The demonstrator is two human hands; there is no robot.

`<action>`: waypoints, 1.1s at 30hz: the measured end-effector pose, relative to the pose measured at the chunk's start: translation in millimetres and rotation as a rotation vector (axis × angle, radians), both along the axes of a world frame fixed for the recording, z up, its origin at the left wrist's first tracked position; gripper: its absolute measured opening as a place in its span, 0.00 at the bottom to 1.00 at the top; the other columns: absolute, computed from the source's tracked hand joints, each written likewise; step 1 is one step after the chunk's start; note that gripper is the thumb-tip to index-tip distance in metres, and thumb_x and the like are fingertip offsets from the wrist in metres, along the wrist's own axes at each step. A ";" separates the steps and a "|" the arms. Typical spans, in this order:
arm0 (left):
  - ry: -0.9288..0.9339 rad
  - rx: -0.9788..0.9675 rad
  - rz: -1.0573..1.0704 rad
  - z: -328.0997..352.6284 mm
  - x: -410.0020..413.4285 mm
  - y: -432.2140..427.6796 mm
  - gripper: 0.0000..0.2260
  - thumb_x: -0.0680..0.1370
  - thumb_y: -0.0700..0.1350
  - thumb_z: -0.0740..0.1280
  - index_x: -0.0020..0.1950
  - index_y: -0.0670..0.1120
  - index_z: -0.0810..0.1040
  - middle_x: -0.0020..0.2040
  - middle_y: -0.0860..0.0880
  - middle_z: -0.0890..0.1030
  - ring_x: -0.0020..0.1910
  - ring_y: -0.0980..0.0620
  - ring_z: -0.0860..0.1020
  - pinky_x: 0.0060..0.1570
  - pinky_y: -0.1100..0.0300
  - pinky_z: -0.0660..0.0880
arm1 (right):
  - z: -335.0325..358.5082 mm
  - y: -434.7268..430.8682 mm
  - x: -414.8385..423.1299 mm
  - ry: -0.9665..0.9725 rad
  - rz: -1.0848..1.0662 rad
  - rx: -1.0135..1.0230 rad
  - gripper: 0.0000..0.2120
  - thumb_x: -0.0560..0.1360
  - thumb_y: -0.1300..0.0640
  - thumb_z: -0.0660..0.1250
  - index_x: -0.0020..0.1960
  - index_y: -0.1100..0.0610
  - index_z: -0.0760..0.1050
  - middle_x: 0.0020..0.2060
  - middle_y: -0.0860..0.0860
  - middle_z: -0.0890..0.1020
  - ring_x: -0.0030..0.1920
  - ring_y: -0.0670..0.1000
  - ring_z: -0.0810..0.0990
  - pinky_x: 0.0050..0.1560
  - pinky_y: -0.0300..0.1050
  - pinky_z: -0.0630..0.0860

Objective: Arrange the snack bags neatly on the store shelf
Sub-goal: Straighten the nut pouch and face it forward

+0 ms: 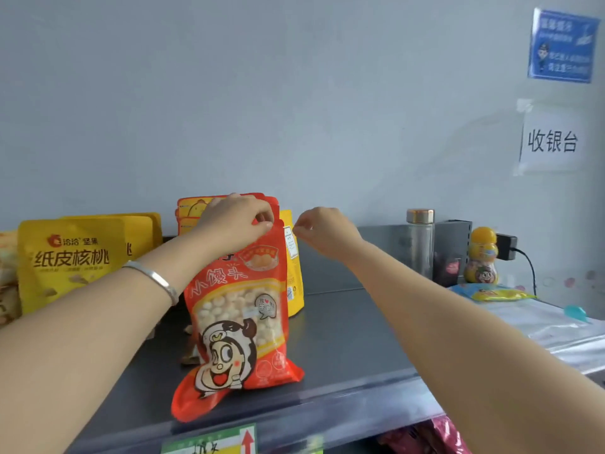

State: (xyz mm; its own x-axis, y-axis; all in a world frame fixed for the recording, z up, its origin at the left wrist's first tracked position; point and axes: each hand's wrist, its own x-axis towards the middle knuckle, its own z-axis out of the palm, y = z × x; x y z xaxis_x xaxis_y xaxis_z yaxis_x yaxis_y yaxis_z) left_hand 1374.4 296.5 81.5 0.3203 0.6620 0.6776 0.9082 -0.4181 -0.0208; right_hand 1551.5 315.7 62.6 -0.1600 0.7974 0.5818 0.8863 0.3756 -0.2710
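While the left hand (235, 221) grips the top seal of the red snack bag (239, 322), fingers curled over its edge, the bag stands upright near the front edge of the grey shelf (343, 339). Its long axis is vertical and its printed face is turned outward. The print reads 小馒头 above a clear window of small pale balls, with a grinning cartoon figure below. A silver bracelet (154, 278) sits on the left wrist.

The right hand (324, 229) is at the bag's top right corner, thumb and forefinger drawn together. Whether they pinch anything I cannot tell, as the tips are too small to read. Just behind that corner stands a yellow pouch (294, 273) with a white label, its narrow side toward the front.

Toward the shelf's left end stand yellow bags (68, 260) marked 洽洽 坚果 and 纸皮核桃, all upright and facing out. More orange bags (191, 208) show behind the red one, toward the back edge.

At the front edge hangs a green price tag (209, 442) with a red arrow, its figures blurred. On the wall at the right, a paper sign (551, 140) reads 收银台, and the blue notice (563, 45) above it is illegible. Beyond the shelf's right end stand a steel-capped bottle (420, 244) and a yellow drink bottle (482, 257).
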 end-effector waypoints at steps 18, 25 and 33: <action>0.094 -0.052 0.091 -40.4 -11.1 -3.1 0.15 0.77 0.57 0.61 0.64 0.59 0.70 0.66 0.56 0.67 0.70 0.53 0.59 0.67 0.49 0.54 | -26.1 10.3 -13.4 0.006 -0.114 -0.239 0.14 0.76 0.55 0.63 0.60 0.54 0.77 0.57 0.51 0.80 0.55 0.54 0.79 0.47 0.47 0.76; 0.142 0.021 0.080 -54.5 -2.0 11.7 0.15 0.79 0.55 0.59 0.66 0.59 0.68 0.72 0.54 0.62 0.75 0.51 0.51 0.71 0.47 0.46 | -34.1 35.9 -5.6 0.192 -0.080 -0.294 0.16 0.78 0.56 0.65 0.64 0.58 0.73 0.59 0.55 0.78 0.56 0.55 0.79 0.52 0.47 0.76; 0.163 0.081 0.232 -46.9 12.1 22.4 0.20 0.78 0.54 0.62 0.69 0.59 0.65 0.74 0.53 0.59 0.76 0.52 0.46 0.72 0.50 0.37 | -44.0 84.6 -16.1 0.466 0.155 -0.488 0.08 0.75 0.55 0.70 0.46 0.58 0.73 0.41 0.52 0.76 0.39 0.49 0.74 0.35 0.40 0.70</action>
State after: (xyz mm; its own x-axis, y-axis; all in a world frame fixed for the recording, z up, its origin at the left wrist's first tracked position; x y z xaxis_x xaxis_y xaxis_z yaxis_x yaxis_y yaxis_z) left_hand 1386.5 318.8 34.6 0.2756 0.6763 0.6831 0.9613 -0.1906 -0.1992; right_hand 1535.4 400.3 18.5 -0.1133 0.9736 0.1983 0.5825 0.2268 -0.7806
